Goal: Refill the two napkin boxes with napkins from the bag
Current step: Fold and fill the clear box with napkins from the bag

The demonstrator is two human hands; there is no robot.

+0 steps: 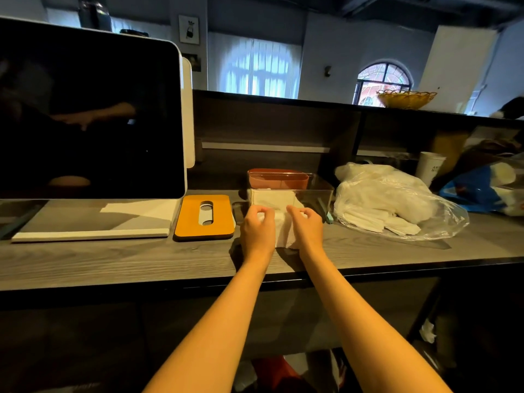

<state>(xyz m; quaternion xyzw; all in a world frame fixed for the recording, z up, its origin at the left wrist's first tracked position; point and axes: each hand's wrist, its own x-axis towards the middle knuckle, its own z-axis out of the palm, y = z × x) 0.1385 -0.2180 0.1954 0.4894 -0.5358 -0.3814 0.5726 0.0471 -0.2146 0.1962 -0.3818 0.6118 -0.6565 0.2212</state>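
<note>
Left hand (pixel 256 228): fingers curled, gripping the left side of a white napkin stack (pixel 283 234) at the near edge of the clear box.
Right hand (pixel 307 226): fingers curled, gripping the right side of the same stack.
Napkin stack: on the counter (pixel 113 259), between the two hands, touching the box's near wall.
Clear napkin box (pixel 317 188): open-topped, mid-counter, white napkins inside.
Red-brown box (pixel 278 178): just behind the clear box.
Orange lid (pixel 205 217): flat on the counter, left of the hands, slot facing up.
Napkin bag (pixel 397 202): clear plastic, right of the boxes, napkins spilling toward its near side.
Screen (pixel 88 114): dark, far left.
</note>
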